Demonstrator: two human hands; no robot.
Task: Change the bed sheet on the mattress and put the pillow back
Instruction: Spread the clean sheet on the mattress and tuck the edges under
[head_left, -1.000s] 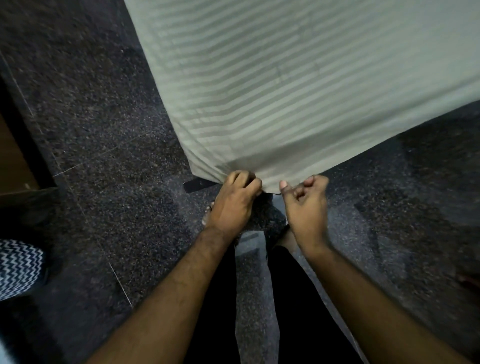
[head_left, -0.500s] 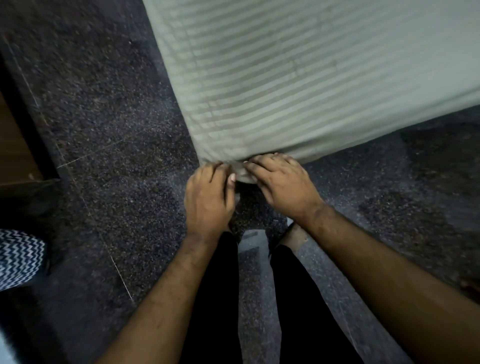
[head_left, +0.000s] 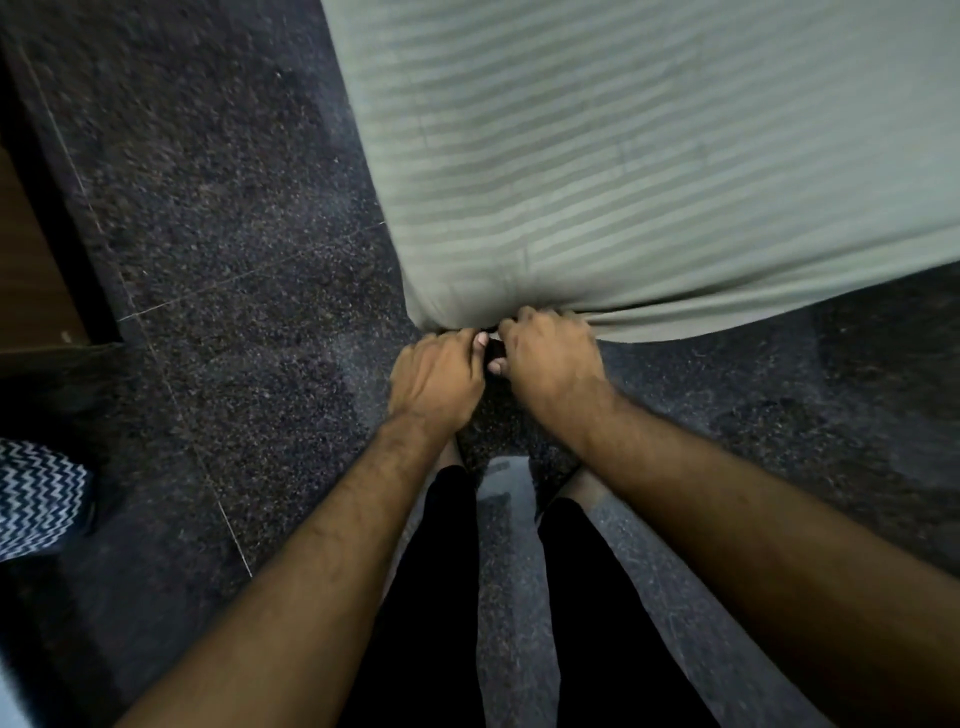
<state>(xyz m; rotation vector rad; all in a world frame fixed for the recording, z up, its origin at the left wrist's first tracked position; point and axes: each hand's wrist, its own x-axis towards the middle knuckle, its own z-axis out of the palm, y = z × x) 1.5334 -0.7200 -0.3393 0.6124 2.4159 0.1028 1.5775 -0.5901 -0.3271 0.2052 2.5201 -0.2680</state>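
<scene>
A striped pale-green bed sheet (head_left: 649, 156) covers the mattress, filling the upper right above the dark speckled floor (head_left: 234, 260). At its near corner, the left hand (head_left: 436, 379) and right hand (head_left: 550, 358) meet, fingers curled into the sheet's hem. Best practice, likely: pull the corner taut, then tuck evenly underneath. No pillow visible.

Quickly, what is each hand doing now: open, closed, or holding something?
Left hand: fingers curled, gripping the sheet at the corner.
Right hand: fingers curled, gripping the sheet edge.
</scene>
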